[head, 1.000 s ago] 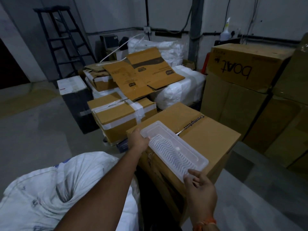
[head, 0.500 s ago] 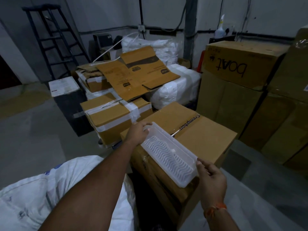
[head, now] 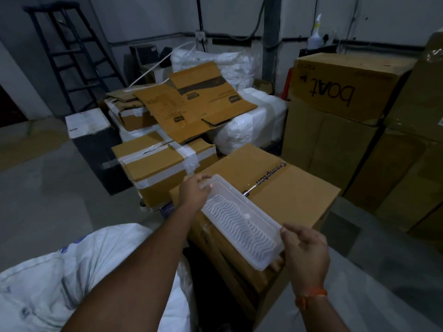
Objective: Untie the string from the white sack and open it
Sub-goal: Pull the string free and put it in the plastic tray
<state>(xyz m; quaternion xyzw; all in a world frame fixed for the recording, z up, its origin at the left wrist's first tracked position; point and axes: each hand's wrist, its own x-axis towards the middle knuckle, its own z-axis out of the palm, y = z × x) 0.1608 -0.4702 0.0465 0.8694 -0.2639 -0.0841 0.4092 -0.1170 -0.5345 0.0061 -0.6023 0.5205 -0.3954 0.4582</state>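
A bulging white sack (head: 60,279) fills the lower left, partly behind my left forearm; I see no string on it from here. Both hands are off the sack. My left hand (head: 194,190) grips the far end of a clear plastic tray (head: 239,221) with a wavy ribbed floor. My right hand (head: 304,250) holds the tray's near end by the fingertips. The tray sits tilted on the front edge of a brown carton (head: 287,188).
Taped cartons (head: 155,164) and flattened cardboard (head: 191,104) are stacked ahead, with white wrapped bundles (head: 251,125) behind. Tall brown cartons (head: 340,92) wall off the right. A black stepladder (head: 64,56) stands at the back left. Grey concrete floor (head: 48,200) lies to the left.
The view has shifted a little. My right hand has moved from below the tray's near end to its near corner, and the tray now lies closer to the carton's front edge.
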